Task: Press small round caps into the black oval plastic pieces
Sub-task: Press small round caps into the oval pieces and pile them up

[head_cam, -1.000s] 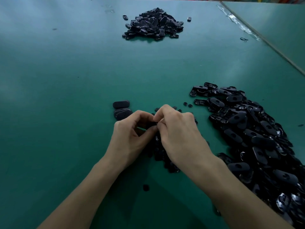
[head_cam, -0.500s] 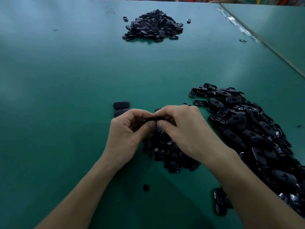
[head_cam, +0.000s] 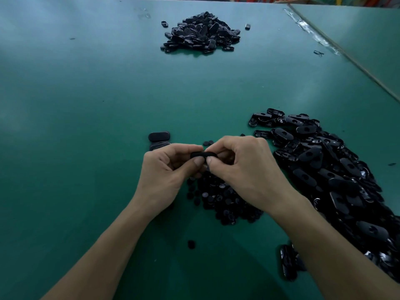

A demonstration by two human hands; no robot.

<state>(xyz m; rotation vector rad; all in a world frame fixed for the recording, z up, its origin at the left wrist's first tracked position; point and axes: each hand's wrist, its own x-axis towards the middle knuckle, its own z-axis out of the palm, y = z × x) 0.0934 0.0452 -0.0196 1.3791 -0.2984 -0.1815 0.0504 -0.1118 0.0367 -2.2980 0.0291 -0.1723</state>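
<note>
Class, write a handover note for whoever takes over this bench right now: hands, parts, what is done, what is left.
Hands: left hand and right hand both pinch one oval piece above the cap heap; whether its cap is seated is hidden.
Parts: big oval pile to the right; a few stacked ovals beside the left hand; a far pile across the green table.
Done: probably those stacked ovals.
Left: the big oval pile at least.

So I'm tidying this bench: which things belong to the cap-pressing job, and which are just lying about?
Job: left hand and right hand pinching one oval piece; round caps heap; right pile of ovals; far pile; small stack.
Lying about: dark scrap and clear tape by the table seam.
</note>
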